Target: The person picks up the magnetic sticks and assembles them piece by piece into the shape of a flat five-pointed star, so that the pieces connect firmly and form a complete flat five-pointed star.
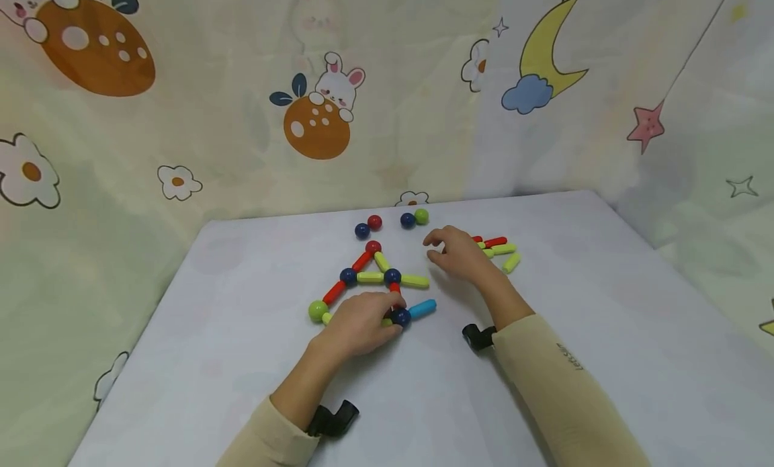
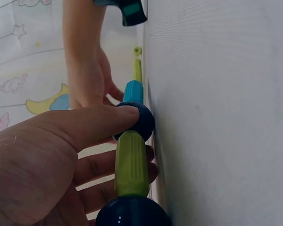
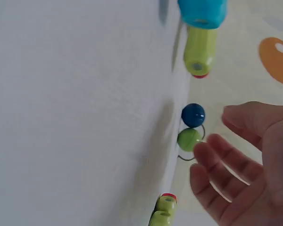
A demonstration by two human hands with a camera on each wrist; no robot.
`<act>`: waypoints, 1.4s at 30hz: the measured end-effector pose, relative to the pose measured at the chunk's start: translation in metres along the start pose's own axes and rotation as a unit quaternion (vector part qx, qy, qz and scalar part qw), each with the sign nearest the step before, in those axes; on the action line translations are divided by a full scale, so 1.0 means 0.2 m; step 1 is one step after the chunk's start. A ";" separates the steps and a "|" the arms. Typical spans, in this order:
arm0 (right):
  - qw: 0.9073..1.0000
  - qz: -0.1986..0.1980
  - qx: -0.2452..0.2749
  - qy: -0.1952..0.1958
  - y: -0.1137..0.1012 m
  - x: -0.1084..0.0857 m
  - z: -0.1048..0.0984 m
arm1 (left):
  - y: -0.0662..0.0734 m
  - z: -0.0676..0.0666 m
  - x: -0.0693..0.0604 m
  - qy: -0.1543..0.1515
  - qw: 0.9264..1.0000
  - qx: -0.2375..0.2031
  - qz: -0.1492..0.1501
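My left hand (image 1: 359, 322) pinches a dark blue ball (image 1: 401, 318) at the near right corner of a flat frame of sticks and balls. The left wrist view shows the thumb on that ball, with a yellow-green stick (image 2: 132, 162) joined to it. A light blue stick (image 1: 422, 309) points outward from the same ball. At the frame's top is a red ball (image 1: 373, 247), and a green ball (image 1: 318, 311) forms its left corner. Above the table, right of the frame, my right hand (image 1: 462, 255) holds nothing, its fingers loosely bent and apart.
Loose red and yellow-green sticks (image 1: 503, 250) lie beyond the right hand, partly hidden by it. Near the table's back edge are a blue ball (image 1: 362, 231) beside a red one and another blue ball (image 1: 408, 220) beside a green one. A patterned cloth (image 1: 411, 117) hangs behind.
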State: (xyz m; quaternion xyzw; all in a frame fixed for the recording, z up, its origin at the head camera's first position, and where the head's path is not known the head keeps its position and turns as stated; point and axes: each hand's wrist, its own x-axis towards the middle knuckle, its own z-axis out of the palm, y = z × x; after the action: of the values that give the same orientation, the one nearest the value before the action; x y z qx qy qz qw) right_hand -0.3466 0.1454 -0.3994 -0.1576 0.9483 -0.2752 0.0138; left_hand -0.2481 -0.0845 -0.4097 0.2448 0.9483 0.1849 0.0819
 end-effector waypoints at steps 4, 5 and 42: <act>0.999 0.004 -0.050 0.007 -0.02 0.11 0.03 | 0.00 0.00 -0.02 0.001 1.000 0.012 -0.003; 0.998 0.008 -0.062 0.006 -0.02 0.13 0.03 | 0.00 0.00 -0.02 0.003 1.000 0.011 -0.003; 0.999 0.048 0.018 0.007 -0.01 0.16 0.01 | 0.00 0.04 -0.02 0.031 0.999 0.010 0.007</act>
State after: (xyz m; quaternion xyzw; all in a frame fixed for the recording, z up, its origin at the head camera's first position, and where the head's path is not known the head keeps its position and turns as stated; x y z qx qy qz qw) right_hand -0.3762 0.1330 -0.3987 -0.1096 0.9499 -0.2919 0.0231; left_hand -0.2421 -0.0833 -0.4166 0.2462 0.9505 0.1834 0.0489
